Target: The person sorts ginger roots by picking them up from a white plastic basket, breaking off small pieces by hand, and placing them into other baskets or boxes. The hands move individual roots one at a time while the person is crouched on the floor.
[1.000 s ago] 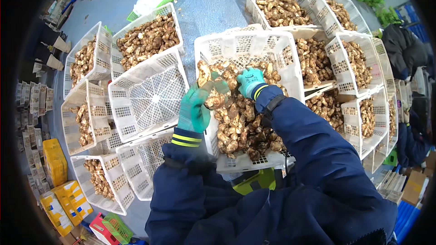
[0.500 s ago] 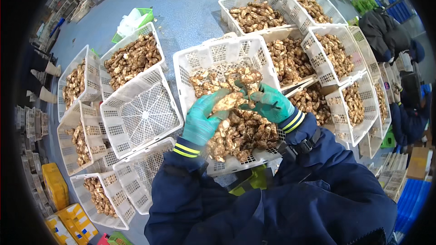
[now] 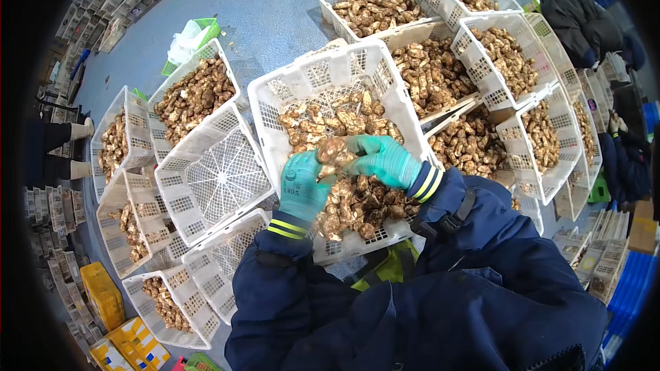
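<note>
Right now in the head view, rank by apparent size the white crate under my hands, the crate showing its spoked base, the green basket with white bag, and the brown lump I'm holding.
1. Front white crate
2. Spoked-base crate
3. Green basket
4. Held brown lump
Nearness may enlarge the first.

Printed in dark characters across the back of the teal left glove (image 3: 302,189), beneath a small emblem (image 3: 291,174), only partly legible. Marked in white and blue on yellow boxes (image 3: 128,336), too small to read.
</note>
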Tool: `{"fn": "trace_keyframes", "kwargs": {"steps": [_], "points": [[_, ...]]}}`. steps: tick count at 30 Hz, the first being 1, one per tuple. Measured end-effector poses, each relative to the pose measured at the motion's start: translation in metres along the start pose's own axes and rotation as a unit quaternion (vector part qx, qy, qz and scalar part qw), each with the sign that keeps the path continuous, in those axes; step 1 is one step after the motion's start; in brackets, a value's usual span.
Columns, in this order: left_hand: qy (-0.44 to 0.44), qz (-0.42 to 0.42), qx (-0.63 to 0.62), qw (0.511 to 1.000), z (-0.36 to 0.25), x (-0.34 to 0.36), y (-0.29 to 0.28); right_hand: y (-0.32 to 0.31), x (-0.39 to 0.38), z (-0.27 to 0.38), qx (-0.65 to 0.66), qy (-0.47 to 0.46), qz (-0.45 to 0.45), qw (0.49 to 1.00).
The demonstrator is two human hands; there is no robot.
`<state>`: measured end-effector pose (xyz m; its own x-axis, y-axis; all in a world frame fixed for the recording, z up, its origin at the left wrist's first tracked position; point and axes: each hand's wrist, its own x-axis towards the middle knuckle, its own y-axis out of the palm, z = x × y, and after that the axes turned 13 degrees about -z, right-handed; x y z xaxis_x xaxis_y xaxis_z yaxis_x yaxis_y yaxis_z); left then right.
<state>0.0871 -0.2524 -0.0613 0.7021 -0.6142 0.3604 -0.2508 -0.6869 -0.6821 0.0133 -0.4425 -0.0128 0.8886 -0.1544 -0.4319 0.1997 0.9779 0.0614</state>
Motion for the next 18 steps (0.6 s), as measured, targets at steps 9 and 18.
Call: {"fn": "trace_keyframes", "kwargs": {"steps": [9, 18], "points": [[-0.497, -0.151, -0.570, 0.637, -0.004, -0.008, -0.008, 0.003, 0.011, -0.020, 0.439, 0.036, 0.008, 0.898], [-0.199, -0.124, -0.491, 0.839, 0.004, -0.008, -0.002, 0.015, 0.004, -0.031, 0.274, 0.011, -0.010, 0.962]]}}
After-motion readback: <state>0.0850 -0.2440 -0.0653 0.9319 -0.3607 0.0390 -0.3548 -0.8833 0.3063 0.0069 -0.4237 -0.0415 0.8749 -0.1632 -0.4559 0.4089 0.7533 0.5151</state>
